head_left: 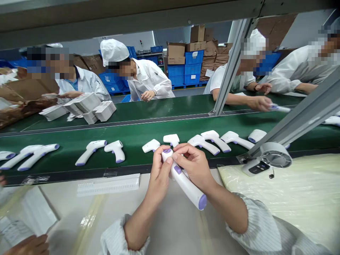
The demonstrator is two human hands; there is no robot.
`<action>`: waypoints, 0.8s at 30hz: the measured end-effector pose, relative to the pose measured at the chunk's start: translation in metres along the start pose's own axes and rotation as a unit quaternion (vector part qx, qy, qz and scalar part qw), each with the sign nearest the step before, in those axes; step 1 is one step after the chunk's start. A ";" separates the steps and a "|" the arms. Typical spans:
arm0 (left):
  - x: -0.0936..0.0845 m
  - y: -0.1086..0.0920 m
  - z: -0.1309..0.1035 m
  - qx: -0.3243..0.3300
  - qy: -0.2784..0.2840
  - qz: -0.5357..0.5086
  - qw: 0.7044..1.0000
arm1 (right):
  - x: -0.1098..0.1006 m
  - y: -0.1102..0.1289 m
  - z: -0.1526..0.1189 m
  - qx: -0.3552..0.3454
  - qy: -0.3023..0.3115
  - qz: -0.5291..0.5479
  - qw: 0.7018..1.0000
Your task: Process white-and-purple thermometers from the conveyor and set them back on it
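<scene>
White thermometer (187,185) (purple-ended) between both hands (160,171) (196,165).

I find this to be a factory assembly line: a green conveyor belt (138,131) bearing matching white handheld devices (89,153), co-workers (152,76) in white coats opposite me, blue crates (192,69) and cartons (175,51) stacked behind.

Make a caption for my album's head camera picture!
Left grip and right grip hold a white device with purple parts near a green belt carrying similar devices.
</scene>
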State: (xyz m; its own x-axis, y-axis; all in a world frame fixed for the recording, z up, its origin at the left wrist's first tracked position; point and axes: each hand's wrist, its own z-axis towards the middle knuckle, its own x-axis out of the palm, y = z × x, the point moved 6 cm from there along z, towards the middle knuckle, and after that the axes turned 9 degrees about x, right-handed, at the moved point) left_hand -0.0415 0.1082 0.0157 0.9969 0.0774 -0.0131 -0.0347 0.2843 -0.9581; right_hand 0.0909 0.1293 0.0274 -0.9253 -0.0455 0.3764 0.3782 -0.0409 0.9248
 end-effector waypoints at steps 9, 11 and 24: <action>0.002 -0.004 0.003 0.088 0.046 -0.082 0.992 | 0.004 -0.015 -0.001 0.123 0.021 0.160 0.979; 0.001 -0.011 0.005 0.119 0.043 -0.142 0.982 | 0.004 -0.016 -0.004 0.164 0.030 0.166 0.972; -0.189 0.010 0.139 0.033 -0.084 0.363 0.927 | 0.065 -0.078 0.063 0.096 0.117 -0.453 0.878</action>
State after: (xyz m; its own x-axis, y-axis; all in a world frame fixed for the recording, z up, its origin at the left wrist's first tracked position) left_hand -0.2402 0.2291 0.0482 0.6846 0.4168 -0.5980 -0.7021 0.1565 -0.6947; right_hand -0.0005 0.1925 -0.0166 -0.8042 -0.2865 -0.5207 -0.5438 0.0011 0.8392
